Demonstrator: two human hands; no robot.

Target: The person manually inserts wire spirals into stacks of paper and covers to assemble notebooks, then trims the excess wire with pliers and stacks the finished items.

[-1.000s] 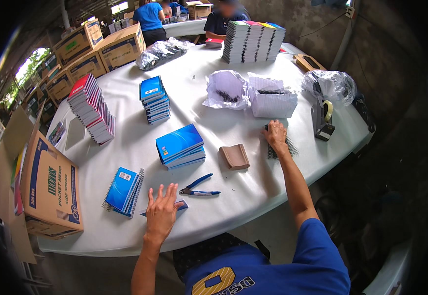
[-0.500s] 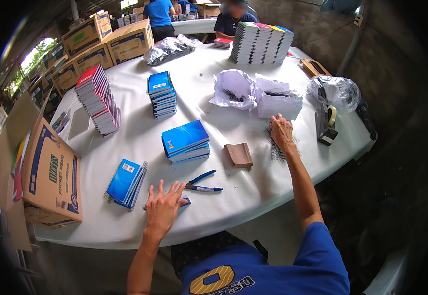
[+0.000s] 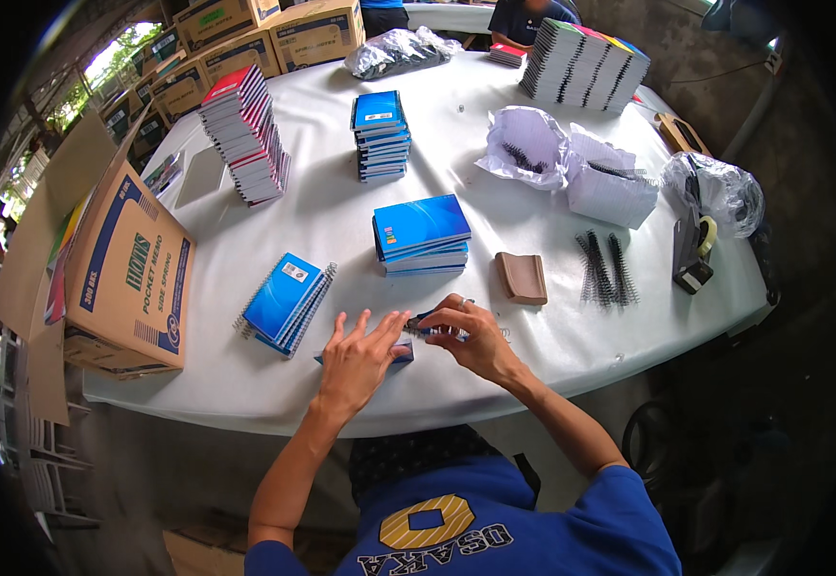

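Note:
My left hand (image 3: 356, 363) lies over a small blue-covered notebook (image 3: 403, 352) near the table's front edge, its fingers stretched out and mostly hiding it. Close beside it, my right hand (image 3: 480, 338) pinches a thin spiral binding coil (image 3: 504, 335), whose end pokes out past the palm. Blue-handled pliers (image 3: 420, 323) lie at the fingertips of both hands, largely covered. Left of my hands rest a few blue spiral notebooks (image 3: 288, 296). Beyond them stands a short stack of blue notebooks (image 3: 425, 230).
A brown curved block (image 3: 521, 278), loose black coils (image 3: 602, 269), paper-wrapped coils (image 3: 613, 192) and a tape dispenser (image 3: 694, 254) lie to the right. Taller notebook stacks (image 3: 245, 139) stand farther back. An open carton (image 3: 135, 278) borders the left side. A person (image 3: 524, 21) sits across the table.
My right hand has come from the loose coils back toward my left hand, bringing a coil. My left hand stays over the notebook. The whole view has shifted.

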